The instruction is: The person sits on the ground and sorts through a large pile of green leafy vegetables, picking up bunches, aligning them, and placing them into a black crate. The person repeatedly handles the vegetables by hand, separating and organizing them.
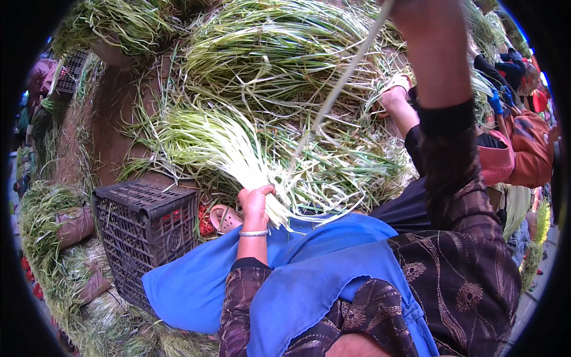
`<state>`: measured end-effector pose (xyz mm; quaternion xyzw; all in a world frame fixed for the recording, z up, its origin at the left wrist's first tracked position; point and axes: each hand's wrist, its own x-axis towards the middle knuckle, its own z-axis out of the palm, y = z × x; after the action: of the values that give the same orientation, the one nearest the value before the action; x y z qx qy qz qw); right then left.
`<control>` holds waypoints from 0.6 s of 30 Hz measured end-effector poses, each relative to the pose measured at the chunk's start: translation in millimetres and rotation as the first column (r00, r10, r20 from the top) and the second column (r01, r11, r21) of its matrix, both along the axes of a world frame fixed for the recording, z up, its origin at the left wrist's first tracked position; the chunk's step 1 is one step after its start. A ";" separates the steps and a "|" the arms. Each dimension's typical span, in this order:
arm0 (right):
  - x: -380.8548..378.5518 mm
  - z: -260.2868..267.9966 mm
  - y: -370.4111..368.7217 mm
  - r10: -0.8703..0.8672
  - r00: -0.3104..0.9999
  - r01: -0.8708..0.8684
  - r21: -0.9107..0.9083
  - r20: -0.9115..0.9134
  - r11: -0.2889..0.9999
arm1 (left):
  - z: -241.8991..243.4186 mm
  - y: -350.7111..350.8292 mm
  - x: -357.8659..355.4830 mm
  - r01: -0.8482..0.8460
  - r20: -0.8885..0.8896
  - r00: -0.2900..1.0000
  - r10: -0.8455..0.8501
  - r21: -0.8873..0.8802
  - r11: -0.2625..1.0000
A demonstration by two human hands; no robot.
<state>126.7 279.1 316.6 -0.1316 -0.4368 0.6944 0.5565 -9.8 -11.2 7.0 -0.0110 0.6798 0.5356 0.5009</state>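
My left hand (256, 203) is closed round the pale stem end of a bunch of long green leafy stalks, which look like garlic chives (214, 147). The leaves fan out to the upper left, and the stem ends rest by the blue apron (330, 263) on my lap. My right hand (424, 18) is raised at the top edge, blurred and partly cut off. A long pale strand (343, 76) hangs from it down to the loose stalks; its kind is unclear. Loose stalks and trimmed leaves (330, 165) lie just beyond my lap.
A large heap of green stalks (267, 49) lies further out. A black plastic crate (147, 218) stands at my left beside a pink clog (225, 218). Tied bundles (76, 227) line the far left. Other people sit close at the right, one in an orange-brown top (531, 149).
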 end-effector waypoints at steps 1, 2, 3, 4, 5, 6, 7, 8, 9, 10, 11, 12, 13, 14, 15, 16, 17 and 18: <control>-0.7 14.8 5.0 0.097 0.995 -0.096 0.028 -0.036 0.995 | -0.9 -0.8 0.5 -0.004 -0.010 1.000 0.004 0.010 1.000; -0.2 28.4 11.4 0.195 0.979 -0.191 0.056 -0.066 0.980 | -1.0 -0.5 1.7 -0.003 -0.022 1.000 0.003 0.003 1.000; -7.2 28.1 15.0 0.217 0.976 -0.217 0.002 0.012 0.976 | 0.1 0.6 2.8 0.005 -0.027 1.000 -0.007 -0.049 0.999; -16.8 23.0 17.4 0.242 0.966 -0.238 -0.053 0.089 0.970 | 2.3 1.5 4.7 -0.045 0.036 0.998 0.045 0.004 0.999; -25.1 14.6 18.2 0.269 0.949 -0.253 -0.111 0.166 0.961 | 5.6 2.2 6.2 -0.069 0.093 0.994 0.064 0.053 0.996; -25.5 -6.6 11.9 0.302 0.914 -0.262 -0.174 0.271 0.949 | 10.1 2.6 7.2 -0.085 0.156 0.985 0.073 0.076 0.993; -37.2 -31.8 -8.5 0.338 0.866 -0.265 -0.236 0.368 0.935 | 14.9 3.4 7.8 -0.102 0.213 0.974 0.072 0.135 0.986; -62.4 -73.9 -20.6 0.340 0.833 -0.228 -0.289 0.437 0.930 | 20.4 2.7 7.6 -0.091 0.256 0.965 0.055 0.131 0.987; -87.4 -101.6 -40.6 0.348 0.799 -0.203 -0.323 0.491 0.924 | 26.1 0.2 8.7 -0.129 0.306 0.948 0.086 0.120 0.984; -100.2 -127.3 -55.6 0.472 0.669 -0.256 -0.419 0.574 0.871 | 31.4 -3.4 10.8 -0.164 0.346 0.931 0.115 0.115 0.980; -121.0 -155.2 -80.0 0.444 0.697 -0.168 -0.474 0.563 0.864 | 36.3 -7.8 11.8 -0.196 0.370 0.918 0.142 0.114 0.974; -134.4 -181.7 -101.8 0.446 0.718 -0.129 -0.528 0.534 0.840 | 40.1 -11.4 11.5 -0.173 0.462 0.881 0.106 0.105 0.979; -144.2 -205.8 -121.6 0.443 0.730 -0.078 -0.581 0.520 0.810 | 42.9 -15.3 15.5 -0.228 0.450 0.879 0.159 0.102 0.968; -151.4 -226.6 -135.4 0.448 0.733 -0.055 -0.612 0.512 0.789 | 45.6 -19.6 18.4 -0.233 0.476 0.871 0.119 0.187 0.954; -155.6 -244.4 -146.6 0.454 0.721 -0.008 -0.649 0.523 0.760 | 47.9 -24.8 20.6 -0.233 0.480 0.874 0.076 0.277 0.932; -157.5 -258.1 -154.9 0.436 0.730 -0.001 -0.636 0.527 0.771 | 49.9 -29.6 21.3 -0.239 0.505 0.858 0.093 0.234 0.942; -158.6 -268.0 -160.2 0.412 0.718 0.047 -0.629 0.562 0.776 | 50.7 -33.0 22.5 -0.277 0.531 0.837 0.135 0.197 0.941; -156.1 -275.2 -163.4 0.443 0.715 0.022 -0.651 0.541 0.759 | 50.3 -34.9 24.7 -0.234 0.502 0.858 0.108 0.195 0.952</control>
<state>-29.4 115.7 41.4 -0.4906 -0.3678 0.7645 0.1991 14.9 -46.1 57.3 -0.1427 0.4558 0.6394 0.6025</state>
